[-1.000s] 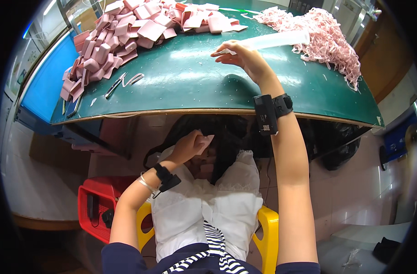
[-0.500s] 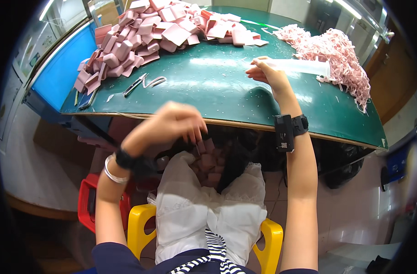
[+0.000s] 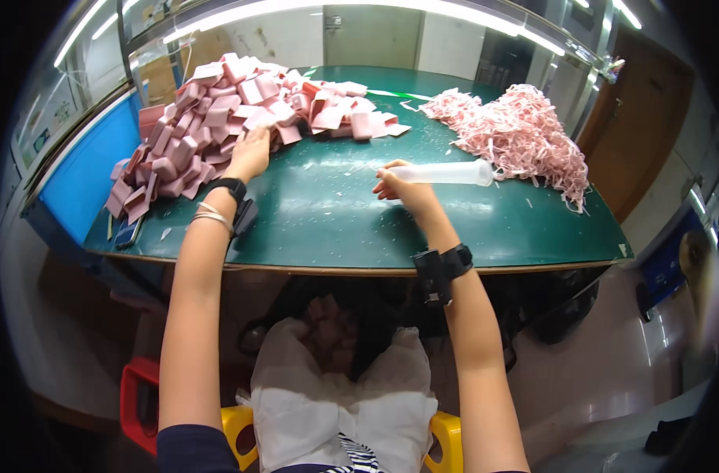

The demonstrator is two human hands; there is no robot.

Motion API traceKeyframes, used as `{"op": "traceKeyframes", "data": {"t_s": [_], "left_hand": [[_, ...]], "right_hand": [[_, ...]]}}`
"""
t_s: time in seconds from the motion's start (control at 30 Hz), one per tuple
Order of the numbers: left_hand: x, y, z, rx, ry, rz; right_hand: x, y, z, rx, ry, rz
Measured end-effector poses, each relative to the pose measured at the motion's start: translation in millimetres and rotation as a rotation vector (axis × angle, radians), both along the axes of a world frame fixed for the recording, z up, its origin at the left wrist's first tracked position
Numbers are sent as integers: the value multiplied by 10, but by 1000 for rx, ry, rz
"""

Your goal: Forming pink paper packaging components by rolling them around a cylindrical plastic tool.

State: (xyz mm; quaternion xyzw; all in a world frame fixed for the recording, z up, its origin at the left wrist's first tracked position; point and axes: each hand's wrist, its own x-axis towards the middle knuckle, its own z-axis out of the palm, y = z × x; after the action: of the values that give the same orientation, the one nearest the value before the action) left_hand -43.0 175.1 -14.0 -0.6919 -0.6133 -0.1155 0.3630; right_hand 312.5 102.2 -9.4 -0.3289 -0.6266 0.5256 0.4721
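My left hand (image 3: 250, 154) reaches to the near edge of a heap of pink moulded box-shaped pieces (image 3: 190, 146) with flat flaps. Its fingers are stretched out and touch the pieces; no piece is plainly gripped. Over the middle of the green table, my right hand (image 3: 406, 191) is closed around one end of a translucent white plastic tube (image 3: 451, 173). The tube lies level and points right. Some of the right fingers are hidden behind the hand.
A heap of thin pink trimmed strips (image 3: 521, 134) covers the right part of the green table (image 3: 328, 229). Small pale scraps dot its surface. A small dark flat object (image 3: 128, 232) lies by the left edge, near a blue panel (image 3: 91, 189). More pink pieces (image 3: 325, 327) are under the table.
My left hand has moved from in front of the table edge up to the pink heap. My right hand still holds the tube. The view has tilted up; the scissors are now out of sight.
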Motion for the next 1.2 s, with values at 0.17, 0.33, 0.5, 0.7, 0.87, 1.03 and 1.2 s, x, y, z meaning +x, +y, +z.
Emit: {"op": "traceKeyframes", "data": {"t_s": [0.17,0.33,0.5,0.7,0.87,1.03,1.2], "left_hand": [[590,-230,410,111,-691,-512],[1553,-744,366,-259,-1161,-810],[1896,-829,148,-313,-1297,-894],[1903,-808,84,-355,-1369,-907],[1885,-807,63,-314,-1397,-946],[1911,-860,77,-303,-1455,-906],[1862,-777,-12,-449,-1296,-730]], "right_hand": [[24,7,25,117,-8,-50],[124,-39,91,186,199,87],[79,-76,98,27,159,98],[87,-129,84,-29,156,-17],[80,-135,95,-17,191,-22],[58,-118,69,16,169,-44],[19,-90,5,318,-115,-118]]}}
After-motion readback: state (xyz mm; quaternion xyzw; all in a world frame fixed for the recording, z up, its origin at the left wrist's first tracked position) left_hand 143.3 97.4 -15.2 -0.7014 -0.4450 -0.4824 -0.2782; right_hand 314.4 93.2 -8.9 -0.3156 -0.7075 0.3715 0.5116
